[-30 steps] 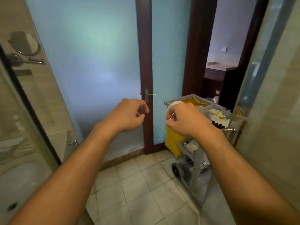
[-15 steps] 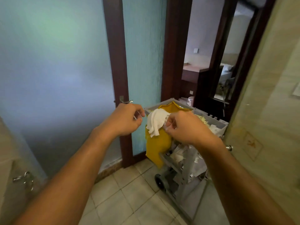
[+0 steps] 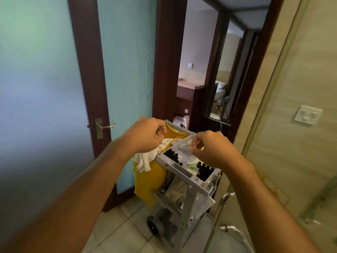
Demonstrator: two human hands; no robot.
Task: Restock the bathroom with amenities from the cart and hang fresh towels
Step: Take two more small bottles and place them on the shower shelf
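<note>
Both hands are raised over the grey housekeeping cart (image 3: 184, 175) in the doorway. My left hand (image 3: 145, 135) has curled fingers pinching a small thin item that is too small to identify. My right hand (image 3: 211, 149) pinches a clear plastic wrapper (image 3: 186, 149) above the cart's top tray. That tray holds two clusters of small dark bottles (image 3: 204, 170) and a green packet (image 3: 191, 165). A white cloth (image 3: 145, 159) hangs over the rim of the cart's yellow bag (image 3: 151, 179), just under my left wrist.
A frosted glass door with a dark wood frame and a metal lever handle (image 3: 104, 126) stands to the left. On the right are a glass panel, its chrome handle (image 3: 226, 197) and a wall switch (image 3: 308, 115). The floor is pale tile, and a bedroom shows beyond the doorway.
The view has swung right and closer to the cart, so its top tray now lies under my hands. My hands have drawn apart, and the clear wrapper now shows at my right fingers.
</note>
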